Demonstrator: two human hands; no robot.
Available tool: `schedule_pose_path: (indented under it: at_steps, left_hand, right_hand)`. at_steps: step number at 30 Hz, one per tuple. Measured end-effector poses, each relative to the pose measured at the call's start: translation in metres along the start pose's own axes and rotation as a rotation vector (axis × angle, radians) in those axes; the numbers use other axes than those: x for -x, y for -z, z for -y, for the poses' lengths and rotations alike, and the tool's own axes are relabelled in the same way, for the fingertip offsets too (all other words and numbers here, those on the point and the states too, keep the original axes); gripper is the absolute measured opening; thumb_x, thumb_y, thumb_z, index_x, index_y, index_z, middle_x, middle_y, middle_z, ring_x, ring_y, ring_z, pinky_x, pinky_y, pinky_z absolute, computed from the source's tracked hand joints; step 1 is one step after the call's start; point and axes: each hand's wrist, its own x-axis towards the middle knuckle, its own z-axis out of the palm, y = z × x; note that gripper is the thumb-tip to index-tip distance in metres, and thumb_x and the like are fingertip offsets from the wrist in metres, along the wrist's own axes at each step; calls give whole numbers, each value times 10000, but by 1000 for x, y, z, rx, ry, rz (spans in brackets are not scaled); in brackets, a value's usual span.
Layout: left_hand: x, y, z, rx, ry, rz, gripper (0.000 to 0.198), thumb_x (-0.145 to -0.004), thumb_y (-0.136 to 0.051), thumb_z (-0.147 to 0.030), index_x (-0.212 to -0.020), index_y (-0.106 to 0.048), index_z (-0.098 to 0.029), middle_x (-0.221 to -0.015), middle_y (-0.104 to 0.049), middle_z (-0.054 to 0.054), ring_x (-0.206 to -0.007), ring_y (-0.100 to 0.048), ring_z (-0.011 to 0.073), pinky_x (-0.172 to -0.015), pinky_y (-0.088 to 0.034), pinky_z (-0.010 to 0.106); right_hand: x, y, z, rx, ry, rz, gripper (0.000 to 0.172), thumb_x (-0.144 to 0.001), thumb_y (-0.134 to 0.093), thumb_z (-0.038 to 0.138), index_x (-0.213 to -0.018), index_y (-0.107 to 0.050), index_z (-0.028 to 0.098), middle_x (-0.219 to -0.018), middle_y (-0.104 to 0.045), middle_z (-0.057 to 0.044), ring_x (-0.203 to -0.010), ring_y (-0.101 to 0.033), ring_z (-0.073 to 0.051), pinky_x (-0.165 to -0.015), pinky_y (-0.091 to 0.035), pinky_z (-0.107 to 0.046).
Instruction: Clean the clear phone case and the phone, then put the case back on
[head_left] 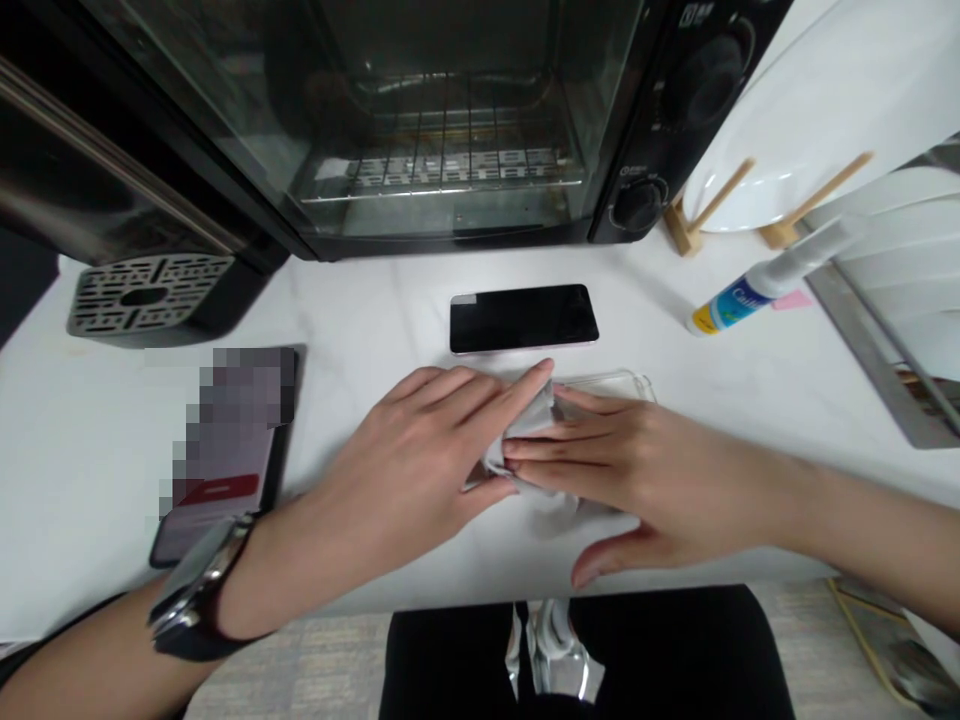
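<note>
The pale grey cloth (534,420) lies bunched under both hands on the table (360,310), over what looks like a clear case (643,384) whose far corner shows beyond the right hand (637,455). The right grip is unclosed, its fingers laid on the cloth and its thumb spread away; the left hand (435,430) covers the other side, and whether its grip has closed on anything cannot be told. Uneven pressure could make the case skid on the smooth top, and an outward push might nudge the dark phone (525,318) toward the oven (450,244). The front edge runs near the right thumb, so a hard inward pull could carry things over. Room is freer rightward, up to the spray bottle (739,300); leftward, a second phone (264,482) limits movement.
</note>
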Motion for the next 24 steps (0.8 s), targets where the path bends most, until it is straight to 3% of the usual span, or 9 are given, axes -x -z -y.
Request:
schedule_pose_path:
  at_steps: [4, 8, 14, 19, 21, 24]
  left_hand:
    - [7, 11, 15, -75, 68, 33, 860, -967, -673, -497, -1665, -238, -246, -1423, -652, 102, -1252, -622, 302, -1058, -462, 440]
    - [12, 20, 26, -122, 80, 59, 858, -956, -697, -465, -1663, -252, -268, -1375, -678, 91, -1214, -637, 306, -1065, -458, 446]
    - [4, 10, 9, -4, -1, -2, 906, -909, -771, -421, -1648, -280, -236, -1384, -669, 79, -1230, -616, 257, -1095, -463, 399]
    - [0, -3, -5, 56, -4, -9, 958, -880, -798, -381, -1654, -251, -246, -1382, -669, 69, -1216, -609, 254, -1082, -477, 399]
    - [0, -2, -6, 26, 18, 1, 976, -882, -791, -416, -1662, -230, -243, -1421, -647, 82, -1229, -607, 266, -1076, -483, 411]
    - [4, 4, 1, -34, 64, 19, 979, -891, -763, -504, -1664, -231, -228, -1439, -637, 110, -1249, -609, 293, -1072, -486, 434]
  right_hand:
    - [12, 21, -9, 43, -58, -28, 477, -1031, -583, 519, -1318, -684, 151, -1366, -718, -93, -1289, -675, -219, -1313, -283, -454]
    - [26, 37, -23, 233, -127, -39, 448, -1036, -561, 530, -1292, -708, 193, -1291, -760, -64, -1184, -733, -243, -1307, -304, -496]
    - [15, 13, -16, 274, -99, -42, 662, -1050, -507, 551, -1474, -551, 45, -1434, -652, -186, -1345, -628, -318, -1204, -456, -510]
    - [-1, -6, 2, 108, 20, 53, 697, -1068, -466, 545, -1522, -476, 16, -1578, -508, -177, -1504, -455, -287, -1311, -285, -476]
    - [-1, -5, 4, 74, 26, 58, 668, -1068, -469, 549, -1507, -505, 47, -1569, -528, -152, -1491, -477, -267, -1329, -231, -487]
    - [4, 5, 1, 60, 13, 22, 589, -1057, -506, 544, -1415, -610, 87, -1477, -632, -117, -1390, -594, -239, -1312, -287, -472]
